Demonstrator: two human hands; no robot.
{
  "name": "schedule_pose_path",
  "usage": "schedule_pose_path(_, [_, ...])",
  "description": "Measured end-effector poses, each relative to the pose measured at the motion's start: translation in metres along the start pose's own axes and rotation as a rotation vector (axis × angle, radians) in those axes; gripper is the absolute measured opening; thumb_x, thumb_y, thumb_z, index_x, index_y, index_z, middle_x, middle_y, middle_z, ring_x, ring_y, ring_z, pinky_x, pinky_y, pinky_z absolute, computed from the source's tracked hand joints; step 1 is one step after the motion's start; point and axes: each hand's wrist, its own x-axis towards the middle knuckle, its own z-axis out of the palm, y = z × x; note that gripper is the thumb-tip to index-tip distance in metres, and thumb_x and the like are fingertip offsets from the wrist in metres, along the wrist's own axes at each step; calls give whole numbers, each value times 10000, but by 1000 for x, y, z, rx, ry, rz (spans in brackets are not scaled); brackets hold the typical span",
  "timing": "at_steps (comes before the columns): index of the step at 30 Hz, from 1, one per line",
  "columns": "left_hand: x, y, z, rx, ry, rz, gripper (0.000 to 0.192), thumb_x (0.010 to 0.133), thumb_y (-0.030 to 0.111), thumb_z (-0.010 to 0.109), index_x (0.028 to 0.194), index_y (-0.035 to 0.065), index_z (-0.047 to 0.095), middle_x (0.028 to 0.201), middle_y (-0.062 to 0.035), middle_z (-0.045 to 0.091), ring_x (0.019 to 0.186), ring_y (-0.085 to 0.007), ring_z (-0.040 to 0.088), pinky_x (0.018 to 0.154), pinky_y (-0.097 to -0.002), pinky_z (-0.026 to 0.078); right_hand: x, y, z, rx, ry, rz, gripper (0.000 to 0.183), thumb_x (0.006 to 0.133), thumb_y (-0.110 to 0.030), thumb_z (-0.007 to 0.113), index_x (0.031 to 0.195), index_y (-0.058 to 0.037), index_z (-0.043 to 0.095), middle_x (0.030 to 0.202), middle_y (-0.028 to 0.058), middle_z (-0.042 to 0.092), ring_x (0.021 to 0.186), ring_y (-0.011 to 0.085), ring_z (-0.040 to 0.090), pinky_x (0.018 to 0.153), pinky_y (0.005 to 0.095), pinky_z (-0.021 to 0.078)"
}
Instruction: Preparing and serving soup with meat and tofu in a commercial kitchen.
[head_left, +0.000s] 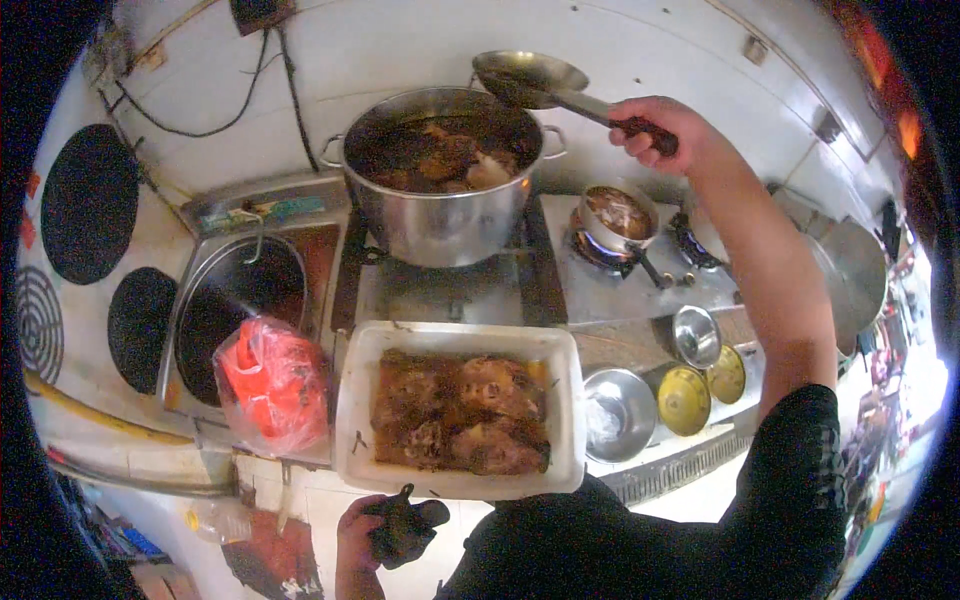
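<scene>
My right hand (660, 135) grips the dark handle of a large metal ladle or skimmer (532, 79). Its round bowl is raised above the back right rim of a big steel stockpot (450, 225). Dark liquid and pieces of meat (450, 161) lie inside the pot. Closer to me, a white plastic tub (459, 335) holds several large browned pieces of meat (499, 386) in brown liquid. Below the tub's near edge, my left hand (357, 529) is closed around a dark bundle (409, 525), perhaps a cloth; its exact kind is unclear.
A small saucepan (619, 214) sits over a lit burner at right. Metal bowls (619, 412) and yellow bowls (684, 401) line the counter's front. Left are a round dark basin (240, 315) and a red plastic bag (274, 382) in clear wrapping.
</scene>
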Motion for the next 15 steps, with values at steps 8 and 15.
schedule_pose_path(8, [-46,46,112,120,-46,171,459,681,39,541,1120,-96,531,1026,-237,615,911,-355,637,812,-451,557,-60,58,-113,-391,474,162,92,821,-128,627,819,-112,536,620,54,552,412,119,485,319,265,370])
schedule_pose_path(15, [-53,38,147,94,-76,226,478,691,74,552,1132,-109,516,1023,-231,612,904,-338,637,793,-424,560,-30,172,-228,-936,566,200,80,780,-82,613,814,-58,546,606,106,566,445,205,549,371,350,423])
